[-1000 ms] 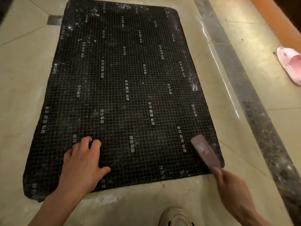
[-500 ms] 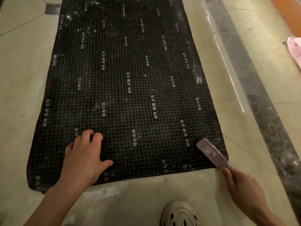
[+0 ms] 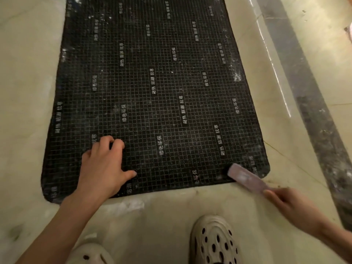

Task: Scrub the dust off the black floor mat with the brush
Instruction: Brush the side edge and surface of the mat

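Black, with a fine pale grid and short strips of white characters, the mat (image 3: 156,96) lies flat on the beige tiled floor (image 3: 24,96) and fills most of the view, its far end cut off by the top edge. White dust speckles it, thickest near the far left corner and in a patch by its right edge. On its near left part the left hand (image 3: 103,166) rests palm down, holding nothing: the thumb points right along the mat, the fingertips (image 3: 119,144) are bent onto the grid, and the forearm runs back to the lower left corner of the view. Below it a pale clog (image 3: 91,253) shows at the bottom edge, and a second clog (image 3: 214,242), pierced with dark oval holes, stands on the floor just short of the mat's near edge. Further right, the brush (image 3: 245,178), a flat pinkish-grey bar, lies aslant across the mat's near right corner, its far end on the mat and its near end over the floor. The right hand (image 3: 291,205) grips that near end with curled fingers, off the mat. Along the right side a dark speckled stone strip (image 3: 312,111) runs through the floor.
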`<act>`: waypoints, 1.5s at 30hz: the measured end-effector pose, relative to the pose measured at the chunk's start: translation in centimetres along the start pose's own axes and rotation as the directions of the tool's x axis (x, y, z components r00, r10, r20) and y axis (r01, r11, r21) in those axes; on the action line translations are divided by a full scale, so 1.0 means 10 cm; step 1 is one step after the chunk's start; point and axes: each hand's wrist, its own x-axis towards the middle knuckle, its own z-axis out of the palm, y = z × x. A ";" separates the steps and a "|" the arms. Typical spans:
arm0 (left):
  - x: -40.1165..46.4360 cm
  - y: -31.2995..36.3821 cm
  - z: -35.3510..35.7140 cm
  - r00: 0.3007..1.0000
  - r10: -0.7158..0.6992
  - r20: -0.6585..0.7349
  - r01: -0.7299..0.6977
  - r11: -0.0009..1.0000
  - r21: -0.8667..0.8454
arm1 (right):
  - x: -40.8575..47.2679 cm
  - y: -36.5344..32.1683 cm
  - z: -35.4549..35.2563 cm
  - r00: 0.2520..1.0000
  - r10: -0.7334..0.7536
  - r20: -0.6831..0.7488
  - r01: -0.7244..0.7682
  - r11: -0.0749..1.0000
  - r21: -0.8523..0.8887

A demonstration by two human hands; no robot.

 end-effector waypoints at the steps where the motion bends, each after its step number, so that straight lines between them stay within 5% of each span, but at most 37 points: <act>1: 0.00 0.00 0.01 1.000 0.004 -0.001 -0.003 1.000 0.003 | 0.02 0.01 -0.04 1.000 -0.006 0.005 0.006 0.999 0.034; 7: 0.02 0.01 0.02 1.000 -0.004 0.005 0.004 1.000 0.020 | 0.35 -0.80 0.23 0.939 -0.275 0.205 0.284 0.959 -0.016; 12: 0.02 -0.11 -0.08 0.995 0.083 0.045 -0.083 0.997 -0.006 | 0.35 0.02 -0.33 0.990 -0.016 0.143 0.028 0.996 -0.079; 14: 0.02 -0.22 -0.14 0.990 0.124 0.066 -0.118 0.990 -0.080 | 0.33 0.02 -0.33 0.990 -0.055 0.131 0.064 0.996 -0.066; 22: -0.18 -0.60 -0.01 0.999 0.013 -0.052 -0.016 0.999 -0.051 | 0.38 -2.31 0.56 0.895 -0.384 0.229 0.414 0.905 -0.099; 25: -0.25 -0.69 0.02 0.996 -0.060 -0.063 0.058 0.998 -0.032 | 0.34 -2.60 0.68 0.862 -0.444 0.244 0.478 0.872 -0.103; 31: -0.30 -0.75 0.06 0.995 -0.085 -0.049 0.081 0.993 -0.083 | 0.56 -1.50 0.08 0.972 -0.217 0.093 0.233 0.941 -0.244; 34: -0.28 -0.76 0.05 0.996 -0.078 -0.041 0.074 0.992 -0.107 | 0.50 -1.41 0.04 0.993 -0.117 0.024 0.120 0.978 -0.170; 41: -0.26 -0.73 0.05 0.996 -0.077 -0.033 0.075 0.995 -0.072 | 0.30 -2.64 0.75 0.937 -0.320 0.139 0.335 0.937 -0.102; 45: -0.27 -0.72 0.04 0.996 -0.082 -0.025 0.080 0.993 -0.082 | 0.39 -1.99 0.44 0.974 -0.220 0.050 0.225 0.951 -0.210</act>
